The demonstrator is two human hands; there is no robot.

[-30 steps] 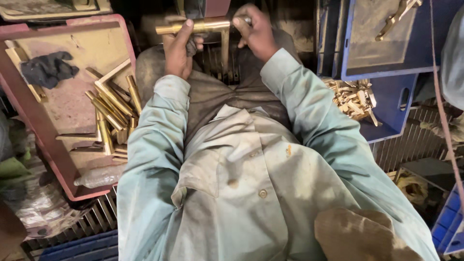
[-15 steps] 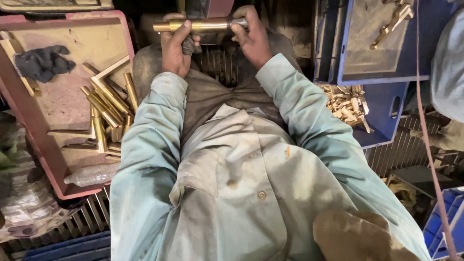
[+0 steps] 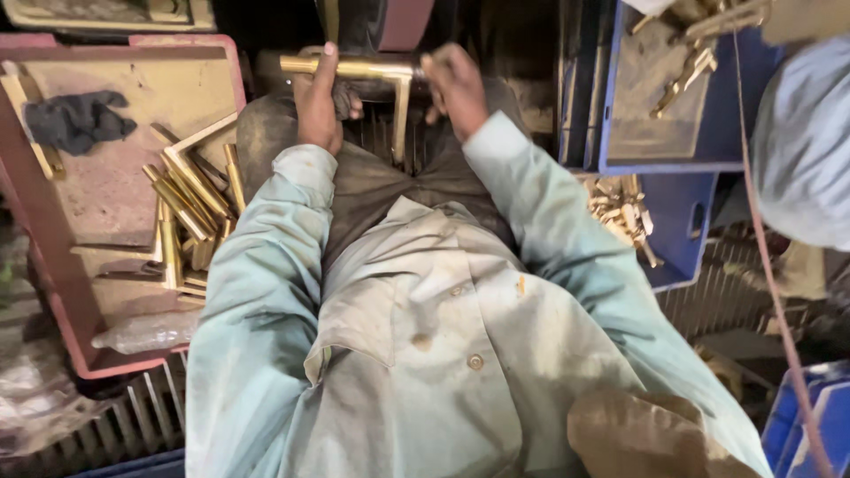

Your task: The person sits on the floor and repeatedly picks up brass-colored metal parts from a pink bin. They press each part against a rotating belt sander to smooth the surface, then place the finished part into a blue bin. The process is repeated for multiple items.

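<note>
An L-shaped brass bar (image 3: 372,69) is held level in front of my lap, its short leg pointing down toward me. My left hand (image 3: 317,102) grips the bar near its left end. My right hand (image 3: 453,84) holds the corner end on the right. Just beyond the bar stands a dark machine part with a reddish belt or wheel (image 3: 398,22); whether the bar touches it is hidden. I wear a pale green work shirt.
A red tray (image 3: 106,239) on my left holds several brass bars (image 3: 190,208), a dark cloth (image 3: 75,119) and a clear plastic bottle (image 3: 146,329). Blue crates (image 3: 682,133) on the right hold brass pieces (image 3: 624,217). Another person's light sleeve (image 3: 801,142) is at far right.
Both hands kept hold of the brass bar and shifted it slightly; the view has tilted a little, so the bar sits a bit lower and more to the left.
</note>
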